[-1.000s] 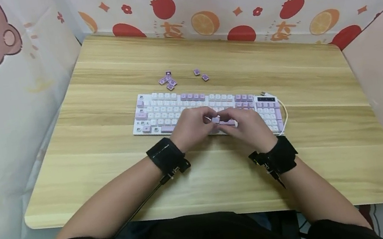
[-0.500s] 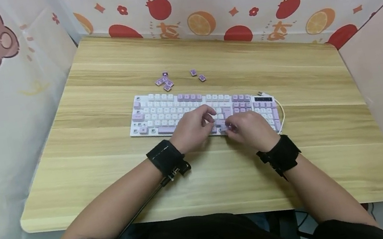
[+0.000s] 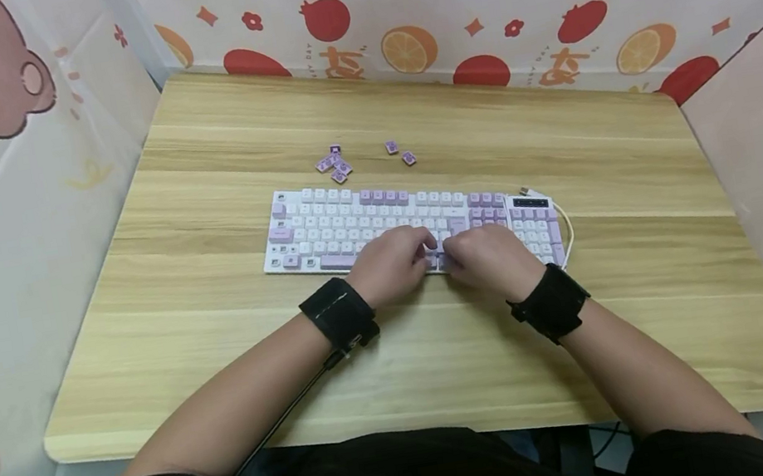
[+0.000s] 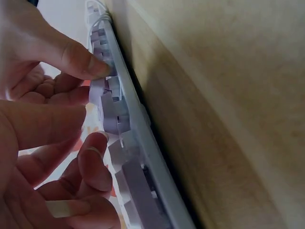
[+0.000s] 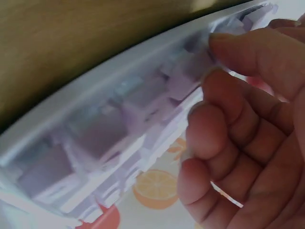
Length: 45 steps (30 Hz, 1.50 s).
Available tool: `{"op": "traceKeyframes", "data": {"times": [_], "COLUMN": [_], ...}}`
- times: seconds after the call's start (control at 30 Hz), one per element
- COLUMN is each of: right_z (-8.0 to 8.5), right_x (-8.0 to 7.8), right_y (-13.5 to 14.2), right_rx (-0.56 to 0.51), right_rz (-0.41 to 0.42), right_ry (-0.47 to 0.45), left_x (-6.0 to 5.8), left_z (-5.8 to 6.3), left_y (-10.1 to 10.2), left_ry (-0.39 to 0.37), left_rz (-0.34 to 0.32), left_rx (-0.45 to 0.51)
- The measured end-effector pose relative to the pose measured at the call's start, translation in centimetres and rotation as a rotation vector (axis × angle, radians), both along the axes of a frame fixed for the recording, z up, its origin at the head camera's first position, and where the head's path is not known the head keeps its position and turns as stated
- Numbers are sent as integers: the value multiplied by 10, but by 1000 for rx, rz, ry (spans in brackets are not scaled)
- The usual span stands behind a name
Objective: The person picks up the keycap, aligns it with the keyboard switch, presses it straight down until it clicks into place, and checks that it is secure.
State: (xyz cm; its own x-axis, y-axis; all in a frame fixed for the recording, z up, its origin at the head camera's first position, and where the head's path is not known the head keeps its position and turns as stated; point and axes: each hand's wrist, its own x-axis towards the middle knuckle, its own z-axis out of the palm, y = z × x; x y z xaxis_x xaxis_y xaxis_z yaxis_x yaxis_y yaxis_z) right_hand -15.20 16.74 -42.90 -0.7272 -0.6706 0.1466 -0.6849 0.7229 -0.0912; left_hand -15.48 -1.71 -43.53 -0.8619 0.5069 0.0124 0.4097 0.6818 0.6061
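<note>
A white and lilac keyboard (image 3: 319,227) lies on the wooden table, its front edge under both hands. My right hand (image 3: 494,257) is over the right part of its front rows. In the right wrist view, thumb and forefinger pinch a lilac keycap (image 5: 194,67) sitting among the keys, and the other fingers are curled. My left hand (image 3: 393,264) hovers beside it, loosely curled. The left wrist view shows its thumb and fingers close to the keys, with nothing visible between them. Several loose purple pieces, apparently key switches (image 3: 338,164), lie behind the keyboard.
Two more purple pieces lie apart, one of them a small switch-like piece (image 3: 409,157). A white cable (image 3: 568,228) curls round the keyboard's right end. Printed curtains (image 3: 434,10) stand behind the wooden table (image 3: 287,397) and on its sides.
Both hands were together above the keyboard around a small lilac piece. They have since parted; the right hand has lowered to the keys, while the left stays close by with nothing visible in it.
</note>
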Motion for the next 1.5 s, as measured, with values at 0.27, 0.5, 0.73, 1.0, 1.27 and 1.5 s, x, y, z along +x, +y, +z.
{"op": "traceKeyframes", "data": {"times": [0.27, 0.5, 0.73, 1.0, 1.27, 1.5], "right_z": [11, 28, 35, 10, -3, -13], "right_x": [-12, -61, -79, -43, -23, -12], "right_y": [2, -4, -20, 7, 13, 12], "right_rx": [68, 242, 407, 127, 50, 66], "right_rz": [-69, -241, -225, -122, -100, -117], "right_ry": [-223, -617, -611, -480, -200, -197], "left_x": [-7, -12, -18, -26, -77, -120], "left_z": [-3, -2, 4, 13, 51, 38], "left_y": [9, 11, 6, -13, -62, -92], "left_ry": [32, 7, -6, -46, 21, -5], "left_rz": [-23, -1, 25, 19, 172, 245], "left_rx": [-70, -40, 40, -25, -187, -386]}}
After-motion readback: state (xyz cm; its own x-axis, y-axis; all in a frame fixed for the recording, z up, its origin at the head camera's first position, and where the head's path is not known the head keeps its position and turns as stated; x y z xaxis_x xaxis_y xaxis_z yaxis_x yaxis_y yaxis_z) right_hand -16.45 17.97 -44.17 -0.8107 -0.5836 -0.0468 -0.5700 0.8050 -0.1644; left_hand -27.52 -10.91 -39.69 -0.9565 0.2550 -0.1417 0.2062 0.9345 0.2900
